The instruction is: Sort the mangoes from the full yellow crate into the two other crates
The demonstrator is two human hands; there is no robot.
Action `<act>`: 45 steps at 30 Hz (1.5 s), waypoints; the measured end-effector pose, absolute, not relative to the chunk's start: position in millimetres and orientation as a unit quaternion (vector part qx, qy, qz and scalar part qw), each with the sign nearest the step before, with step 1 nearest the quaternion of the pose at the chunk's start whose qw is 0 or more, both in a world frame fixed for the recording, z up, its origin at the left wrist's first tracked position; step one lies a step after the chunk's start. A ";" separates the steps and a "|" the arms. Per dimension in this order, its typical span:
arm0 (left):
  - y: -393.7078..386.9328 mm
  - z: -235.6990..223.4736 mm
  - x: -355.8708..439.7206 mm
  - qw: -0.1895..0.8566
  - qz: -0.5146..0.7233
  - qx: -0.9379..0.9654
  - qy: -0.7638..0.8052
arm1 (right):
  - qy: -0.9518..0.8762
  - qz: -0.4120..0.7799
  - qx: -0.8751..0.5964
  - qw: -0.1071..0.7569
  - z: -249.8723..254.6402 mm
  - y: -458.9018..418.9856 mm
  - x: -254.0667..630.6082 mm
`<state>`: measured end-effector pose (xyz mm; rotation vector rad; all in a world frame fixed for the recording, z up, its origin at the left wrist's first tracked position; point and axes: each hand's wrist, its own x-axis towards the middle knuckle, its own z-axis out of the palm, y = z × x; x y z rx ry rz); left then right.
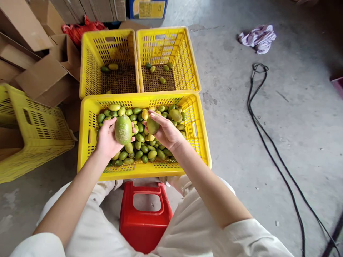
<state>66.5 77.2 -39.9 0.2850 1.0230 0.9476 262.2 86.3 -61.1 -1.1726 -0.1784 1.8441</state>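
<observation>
My left hand [109,139] is closed round a large oval green fruit [123,130] with a pale, rough patch on its lower skin. In my right hand [167,131] is a smaller, plain green oval fruit [152,125], held between the thumb side and the fingers, some of which are hidden. Both hands are over a wide yellow plastic crate [144,174]. Many loose green and yellowish oval fruits [152,154] lie heaped inside it, partly covered by my hands. I cannot tell exactly what kind of fruit they are.
Behind stand two yellow crates, the left one [107,34] and the right one [187,50], each with a few fruits. Another yellow crate [45,125] and cardboard boxes [43,76] are at left. A red stool [144,225] is between my legs. Black cable [257,123] and cloth [258,38] lie right.
</observation>
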 end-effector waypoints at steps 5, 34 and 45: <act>74.7 -42.2 65.8 0.739 0.452 0.150 0.476 | -0.097 0.758 -0.467 0.445 -64.4 85.6 263.1; 78.5 -51.0 66.3 0.786 0.388 0.124 0.466 | -0.053 0.774 -0.447 0.444 -45.6 90.3 264.2; 78.2 -44.2 65.7 0.771 0.420 0.147 0.456 | -0.070 0.769 -0.454 0.445 -63.1 92.1 263.1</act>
